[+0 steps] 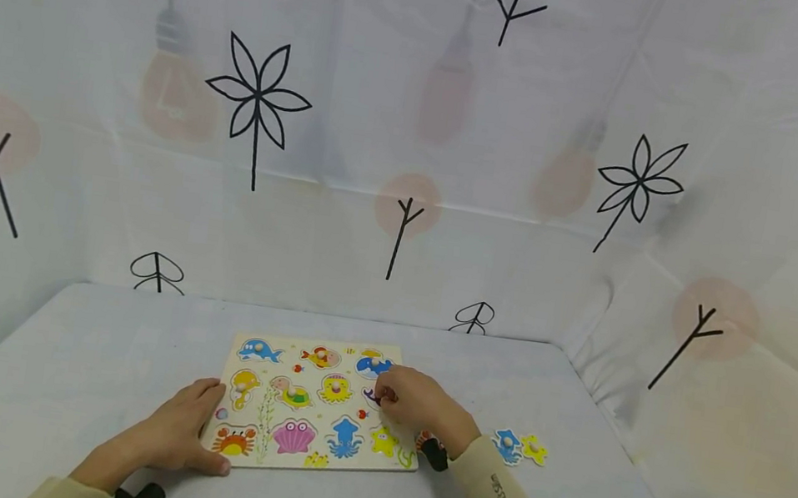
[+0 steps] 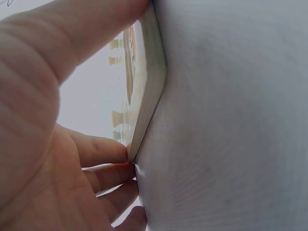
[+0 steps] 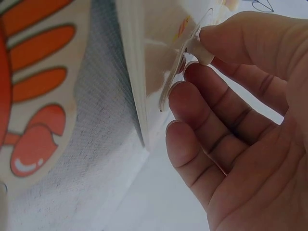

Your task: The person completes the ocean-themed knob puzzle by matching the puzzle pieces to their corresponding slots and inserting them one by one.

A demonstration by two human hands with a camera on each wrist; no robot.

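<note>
A cream puzzle board (image 1: 278, 401) with coloured sea animals lies flat in front of me. My left hand (image 1: 174, 430) holds its near left corner, the thumb along the near edge and the fingers against the left side, as the left wrist view also shows. Over the board's right side, my right hand (image 1: 415, 403) pinches the small wooden knob (image 3: 199, 52) of a puzzle piece (image 3: 169, 89) between thumb and index finger. That piece is close against the board's face; its picture is mostly hidden by the hand, with a dark purple tail (image 1: 370, 397) showing beside the fingers.
An orange crab piece (image 3: 36, 82) lies on the table right of the board, partly under my right wrist. Farther right are a blue piece (image 1: 507, 446) and a yellow star piece (image 1: 534, 449). A white printed cloth (image 1: 340, 233) hangs behind the table.
</note>
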